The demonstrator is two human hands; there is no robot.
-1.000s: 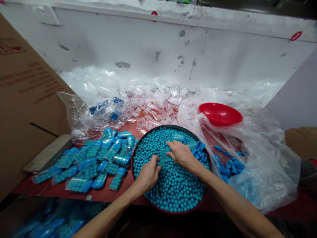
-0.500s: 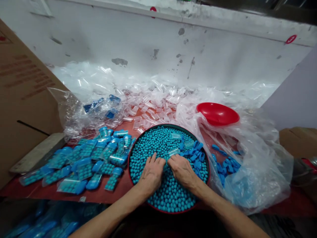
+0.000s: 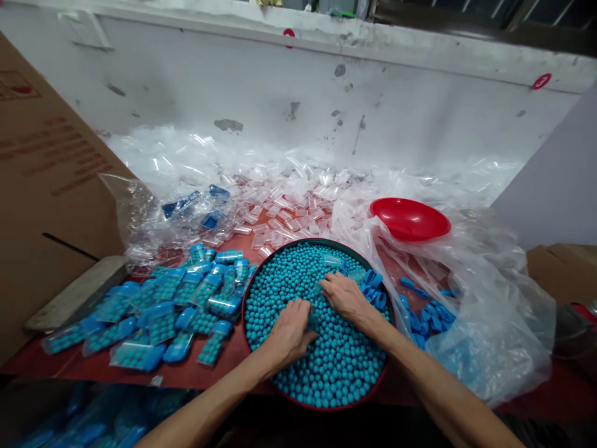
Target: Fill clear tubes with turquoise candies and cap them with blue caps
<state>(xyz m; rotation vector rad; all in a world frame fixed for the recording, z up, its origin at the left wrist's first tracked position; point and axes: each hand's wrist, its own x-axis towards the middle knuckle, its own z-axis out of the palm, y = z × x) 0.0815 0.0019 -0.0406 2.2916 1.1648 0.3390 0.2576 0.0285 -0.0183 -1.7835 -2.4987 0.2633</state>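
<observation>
In round tub (image 3: 321, 241), many blue balls (image 3: 336, 373), with blue caps (image 3: 373, 291) at right. Left hand (image 3: 288, 328) over balls, fingers half curled, seemingly around clear case (image 3: 313, 320); right hand (image 3: 342, 295) also there, fingers bent downward, hold impossible to tell. On table (image 3: 180, 370), filled cases (image 3: 161, 323) left, red bowl (image 3: 410, 221) behind right.

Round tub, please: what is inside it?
Turquoise beads, blue pieces and clear pieces. Beads cover whatever is deeper; the left hand and right hand hide some too.

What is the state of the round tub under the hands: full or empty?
The round tub looks full: blue beads spread across it, nearly up to its rim.
</observation>
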